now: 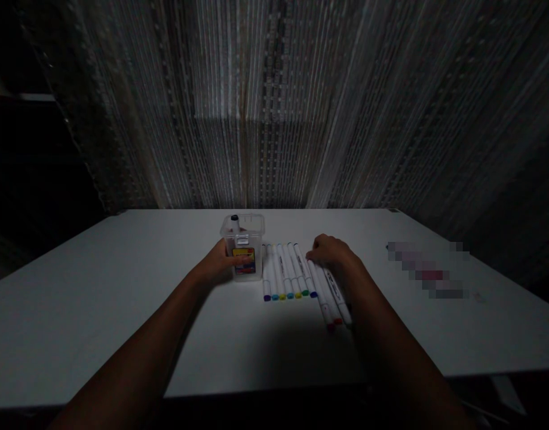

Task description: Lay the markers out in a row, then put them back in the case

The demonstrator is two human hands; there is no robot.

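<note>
A small clear plastic box [242, 239] with a red and yellow label stands on the white table [122, 286]; one black-capped marker [234, 222] stands inside it. My left hand [220, 263] is wrapped around the box's left side. To the right of the box lies a row of several white markers [285, 275] with coloured caps, side by side. My right hand [330, 251] rests, fingers curled, on the right end of that row, over the markers with red caps [332, 301], which lie a little lower than the others.
A ribbed, dim wall of hanging strands [274, 107] rises behind the table. A blurred patch [429, 272] lies on the table at the right. The table's front edge runs near my forearms. The room is dark.
</note>
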